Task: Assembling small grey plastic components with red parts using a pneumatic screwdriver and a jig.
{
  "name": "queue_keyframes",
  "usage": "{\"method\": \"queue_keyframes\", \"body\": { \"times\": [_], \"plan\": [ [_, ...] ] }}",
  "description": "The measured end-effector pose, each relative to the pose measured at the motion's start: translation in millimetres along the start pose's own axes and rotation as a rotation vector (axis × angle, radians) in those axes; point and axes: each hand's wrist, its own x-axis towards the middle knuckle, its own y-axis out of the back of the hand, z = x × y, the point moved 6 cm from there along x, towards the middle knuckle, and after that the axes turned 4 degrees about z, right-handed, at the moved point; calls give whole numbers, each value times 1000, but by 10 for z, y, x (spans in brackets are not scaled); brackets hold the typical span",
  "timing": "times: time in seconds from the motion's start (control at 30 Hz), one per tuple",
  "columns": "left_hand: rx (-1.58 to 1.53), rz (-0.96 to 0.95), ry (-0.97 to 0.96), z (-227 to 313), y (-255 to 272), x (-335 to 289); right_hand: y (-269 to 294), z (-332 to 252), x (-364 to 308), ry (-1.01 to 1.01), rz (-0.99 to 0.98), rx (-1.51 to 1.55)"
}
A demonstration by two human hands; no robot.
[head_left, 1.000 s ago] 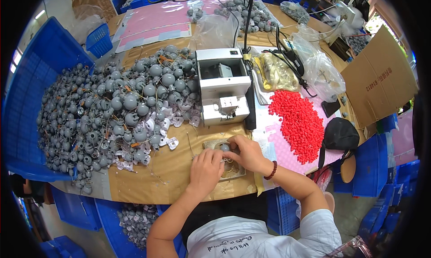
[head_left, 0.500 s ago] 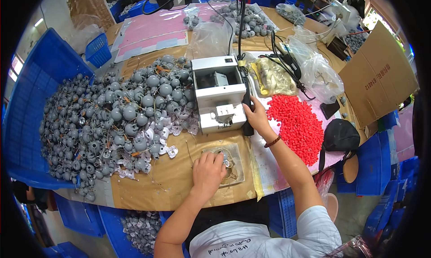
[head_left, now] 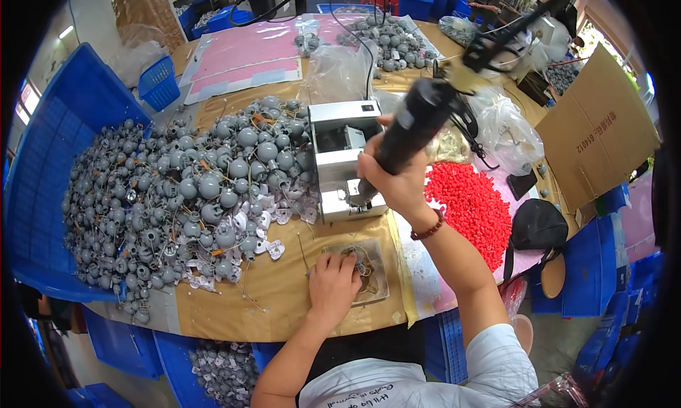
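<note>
My right hand [head_left: 397, 177] grips a black electric screwdriver [head_left: 415, 124], tilted, its lower end at the front of the white screw feeder [head_left: 347, 152]. The screwdriver is somewhat blurred, and its tip is hard to make out. Below the feeder, my left hand [head_left: 333, 284] rests with fingers bent and close together on the left part of a flat square fixture [head_left: 379, 284]. A small part with wires [head_left: 364, 266] shows beside its fingertips; what lies under the fingers is hidden.
Grey ball-shaped housings [head_left: 206, 184] with wires heap up at left, spilling from a blue bin [head_left: 39, 195]. White plates [head_left: 275, 249] lie along the heap's edge. Right of the feeder are small red parts [head_left: 468, 213], a black pouch [head_left: 539, 223] and a cardboard flap [head_left: 599, 124].
My right hand has lifted the screwdriver from beside the feeder and brought it, tilted, over the feeder's front. My left hand stays at the fixture, with its fingers slightly shifted.
</note>
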Motion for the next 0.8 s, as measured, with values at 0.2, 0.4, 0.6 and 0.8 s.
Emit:
{"method": "queue_keyframes", "body": {
  "times": [0.2, 0.4, 0.6, 0.8],
  "plan": [
    [4, 28, -8, -24, 4, -21, -152, 373, -18, -380, -67, 1],
    [-18, -14, 3, -77, -69, -45, -125, 64, -715, -435, -193, 38],
    [17, -25, 0, -82, -88, -64, -150, -59, -1052, -295, -235, 39],
    [9, 41, 2, -82, -79, -51, -156, -97, -1088, -227, -290, 11]
  ]
}}
